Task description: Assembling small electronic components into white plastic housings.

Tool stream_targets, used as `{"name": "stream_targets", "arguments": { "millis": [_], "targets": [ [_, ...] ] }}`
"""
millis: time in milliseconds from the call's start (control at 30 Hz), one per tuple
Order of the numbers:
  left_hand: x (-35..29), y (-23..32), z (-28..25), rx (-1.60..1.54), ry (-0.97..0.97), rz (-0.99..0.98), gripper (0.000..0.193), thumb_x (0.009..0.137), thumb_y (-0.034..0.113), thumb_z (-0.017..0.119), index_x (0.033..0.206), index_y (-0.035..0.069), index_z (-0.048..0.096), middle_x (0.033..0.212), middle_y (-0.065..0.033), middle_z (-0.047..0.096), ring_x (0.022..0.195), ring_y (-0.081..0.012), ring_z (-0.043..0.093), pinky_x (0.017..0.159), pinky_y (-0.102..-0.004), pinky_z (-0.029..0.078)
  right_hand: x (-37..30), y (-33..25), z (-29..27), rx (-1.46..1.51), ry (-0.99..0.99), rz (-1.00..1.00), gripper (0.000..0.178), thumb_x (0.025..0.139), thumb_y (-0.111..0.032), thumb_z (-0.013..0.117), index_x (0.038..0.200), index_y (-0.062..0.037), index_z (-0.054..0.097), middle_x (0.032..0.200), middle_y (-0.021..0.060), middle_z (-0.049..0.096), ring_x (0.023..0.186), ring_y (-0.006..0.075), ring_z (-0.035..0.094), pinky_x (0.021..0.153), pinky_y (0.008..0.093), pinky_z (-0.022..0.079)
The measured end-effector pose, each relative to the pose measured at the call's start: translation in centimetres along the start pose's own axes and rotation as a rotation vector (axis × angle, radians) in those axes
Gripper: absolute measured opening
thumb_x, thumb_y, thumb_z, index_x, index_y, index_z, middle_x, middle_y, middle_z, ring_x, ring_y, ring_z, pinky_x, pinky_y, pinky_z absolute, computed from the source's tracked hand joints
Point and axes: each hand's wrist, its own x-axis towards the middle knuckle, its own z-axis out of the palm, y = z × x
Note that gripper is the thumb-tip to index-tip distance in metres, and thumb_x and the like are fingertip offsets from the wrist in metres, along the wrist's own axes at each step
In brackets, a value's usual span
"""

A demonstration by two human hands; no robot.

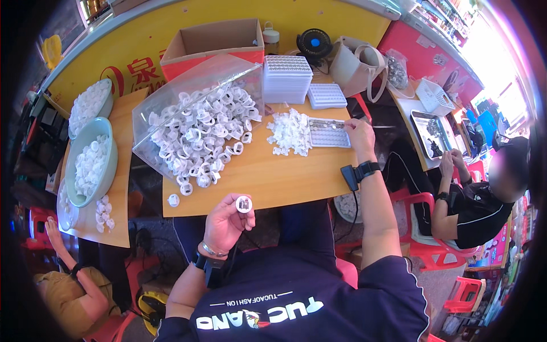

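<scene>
Above my lap, my left hand [223, 226] holds a small round white plastic part [244, 204] between thumb and fingers. Dark metal-looking pieces show inside its open face. My right hand [361, 137] reaches to the right edge of a shallow white tray [330, 139] with rows of small pockets. Its fingers are pinched together there, and what they hold is too small to make out. Small metallic pieces lie in the tray's upper rows. Against the tray's left side lies a heap of small white plastic pieces [289, 132]. Further left, white ring-shaped parts [199, 134] spill onto the table.
A tilted clear bin [228, 71] backs the ring-shaped parts. Behind stand a red carton [216, 57], stacked white trays [288, 82], a small fan [313, 43] and a beige bag [350, 65]. Green basins [114, 162] stand left. Co-workers sit on both sides.
</scene>
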Motion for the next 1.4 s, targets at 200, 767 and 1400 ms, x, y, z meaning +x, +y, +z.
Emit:
{"name": "stream_targets", "arguments": {
  "millis": [200, 767, 1400],
  "targets": [
    [0.0, 0.1, -0.1, -0.025, 0.005, -0.006, 0.025, 0.094, 0.018, 0.048, 0.106, -0.003, 0.054, 0.082, -0.0139, 0.061, 0.067, -0.0232, 0.060, 0.059, -0.0307, 0.048, -0.2, -0.7, 0.6, -0.044, 0.011, -0.008, 0.018, 0.080, -0.020, 0.061, 0.093, -0.0115, 0.069, 0.098, 0.0118, 0.065, 0.093, 0.0311, 0.063, 0.080, 0.0402, 0.049],
    [-0.7, 0.2, -0.3, -0.082, -0.054, -0.001, 0.026, 0.095, 0.018, 0.045, 0.110, -0.003, 0.053, 0.085, -0.0158, 0.062, 0.070, -0.0250, 0.062, 0.062, -0.0324, 0.049, -2.8, -1.3, -1.0, 0.340, 0.078, -0.188, 0.010, 0.086, -0.011, 0.058, 0.090, -0.0027, 0.060, 0.080, 0.0082, 0.063, 0.072, 0.0227, 0.061, 0.066, 0.0320, 0.048],
    [-1.5, 0.1, 1.1, 0.096, 0.136, 0.121, 0.022, 0.096, 0.017, 0.046, 0.107, 0.000, 0.054, 0.085, -0.0113, 0.063, 0.070, -0.0185, 0.063, 0.062, -0.0269, 0.050, -20.5, -19.2, -1.4, 0.760, -0.198, -0.634, 0.011, 0.074, 0.005, 0.068, 0.080, -0.0026, 0.062, 0.077, 0.0063, 0.066, 0.069, 0.0169, 0.065, 0.060, 0.0267, 0.051]
  ]
}}
